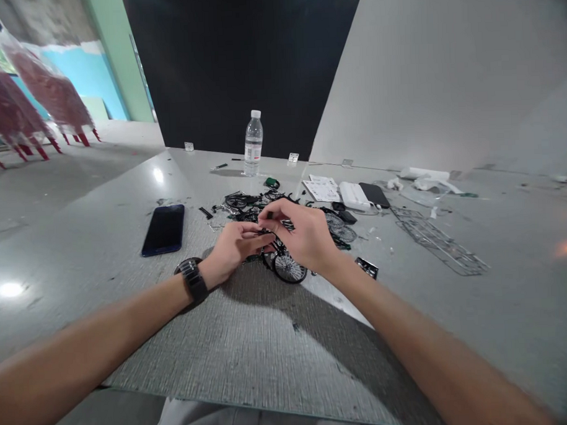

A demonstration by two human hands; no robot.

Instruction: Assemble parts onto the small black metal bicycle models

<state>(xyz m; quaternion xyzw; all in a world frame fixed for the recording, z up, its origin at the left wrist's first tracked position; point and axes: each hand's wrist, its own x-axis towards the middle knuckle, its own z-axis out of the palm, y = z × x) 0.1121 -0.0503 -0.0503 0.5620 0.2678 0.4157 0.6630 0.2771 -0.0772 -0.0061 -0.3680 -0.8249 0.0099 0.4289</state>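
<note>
A small black model bicycle [289, 268], its spoked wheel turned toward me, is held low over the table in my left hand [236, 246]. That hand's thumb and fingers are closed on the upper part of the model, which is mostly covered. My right hand [305, 229] meets it from the right, thumb and forefinger pinched together just above the left fingertips. Something small and dark shows at that pinch, too little to name. Behind both hands lies a heap of black model parts [239, 201], with loose spoked wheels [342, 226] at its right.
A phone [163, 230] lies at left, and a water bottle [253, 144] stands at the back. Instruction sheets [322, 188], a white box-shaped device [354, 196] and an emptied parts frame [436, 239] lie to the right. A black panel [246, 71] rises behind the table.
</note>
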